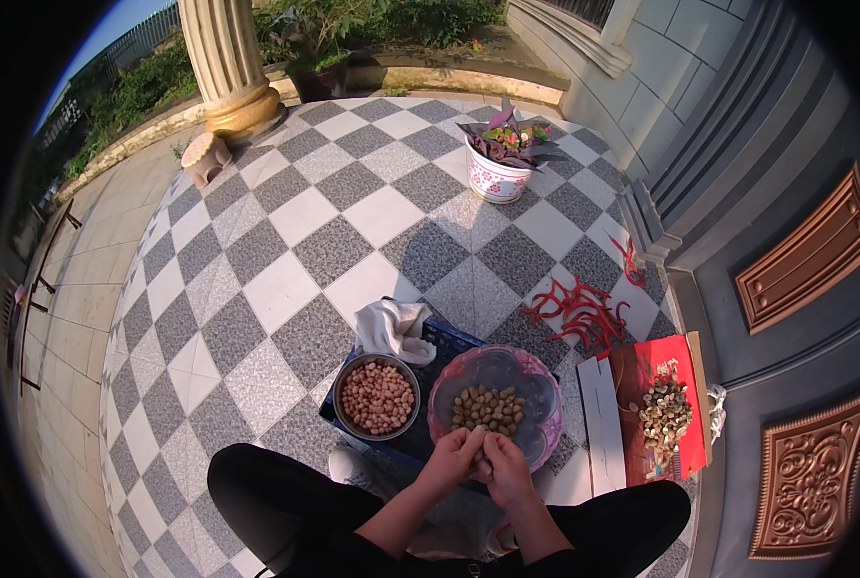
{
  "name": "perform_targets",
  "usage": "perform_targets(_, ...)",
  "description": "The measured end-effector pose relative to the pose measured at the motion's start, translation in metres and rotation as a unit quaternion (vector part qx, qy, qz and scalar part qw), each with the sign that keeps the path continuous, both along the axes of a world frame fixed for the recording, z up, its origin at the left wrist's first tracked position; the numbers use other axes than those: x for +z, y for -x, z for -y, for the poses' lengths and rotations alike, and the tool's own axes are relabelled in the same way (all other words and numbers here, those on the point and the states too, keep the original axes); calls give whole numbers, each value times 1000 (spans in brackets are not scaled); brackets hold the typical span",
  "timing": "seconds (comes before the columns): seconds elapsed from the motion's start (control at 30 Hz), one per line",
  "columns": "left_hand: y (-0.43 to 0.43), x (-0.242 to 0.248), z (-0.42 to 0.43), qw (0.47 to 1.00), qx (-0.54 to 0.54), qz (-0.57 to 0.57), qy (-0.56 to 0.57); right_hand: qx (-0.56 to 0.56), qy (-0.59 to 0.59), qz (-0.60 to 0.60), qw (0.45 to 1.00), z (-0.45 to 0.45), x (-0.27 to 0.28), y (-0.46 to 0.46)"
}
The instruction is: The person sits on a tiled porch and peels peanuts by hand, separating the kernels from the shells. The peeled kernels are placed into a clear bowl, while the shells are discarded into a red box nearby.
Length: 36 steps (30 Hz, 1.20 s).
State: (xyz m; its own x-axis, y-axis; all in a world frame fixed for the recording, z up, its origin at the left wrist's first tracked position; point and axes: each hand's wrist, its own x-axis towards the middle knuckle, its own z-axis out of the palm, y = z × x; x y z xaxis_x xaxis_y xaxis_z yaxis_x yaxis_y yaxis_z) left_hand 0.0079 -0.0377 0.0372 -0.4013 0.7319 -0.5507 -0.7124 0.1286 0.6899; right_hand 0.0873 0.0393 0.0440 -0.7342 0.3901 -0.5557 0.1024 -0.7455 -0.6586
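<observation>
My left hand [461, 454] and my right hand [504, 462] meet fingertip to fingertip over the near edge of a pink-rimmed clear plastic bowl [446, 379]. Their fingers are bent and pressed together, which hides anything small between them. Just beyond the fingertips, several brown unshelled peanuts [489, 408] lie in this bowl. To its left stands a round metal bowl [338, 406] full of pink shelled peanuts [378, 397]. Both bowls rest on a dark blue plastic crate [421, 433]. A crumpled white cloth [393, 329] hangs over the crate's far left corner.
At right, a red open cardboard box [636, 361] holds a heap of empty shells [666, 415]. Red chilli peppers [581, 311] lie on the checkered tile floor [285, 285] beyond it. Farther off are a potted plant [500, 177] and a fluted column [224, 58]. A dark door [719, 383] borders the right.
</observation>
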Motion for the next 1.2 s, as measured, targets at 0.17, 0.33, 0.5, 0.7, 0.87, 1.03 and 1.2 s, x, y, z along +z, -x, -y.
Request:
perform_targets(0.17, -1, -2, 0, 997, -32, -67, -15, -24, -2, -15, 1000, 0, -5, -5)
perform_targets(0.33, -5, -7, 1, 984, -13, -179, -10, -32, 38, -14, 999, 3, -1, -4)
perform_targets(0.5, -7, 2, 2, 968, -13, -251, 18, -34, 77, -5, 996, 4, -3, -6)
perform_targets(0.7, -11, -3, 2, 935, -23, -350, 43, -36, 101, 8, 994, 4, 0, -7)
perform_targets(0.87, -6, 0, 2, 965, -42, -257, 40, -38, 89, -11, 995, 6, 4, -6)
perform_targets(1.03, -12, -6, 0, 947, -48, -317, 29, -65, 52, 6, 997, 8, 3, -8)
perform_targets(1.2, -13, -20, -1, 973, -29, -228, -35, -90, -226, 80, 967, 10, -1, 2)
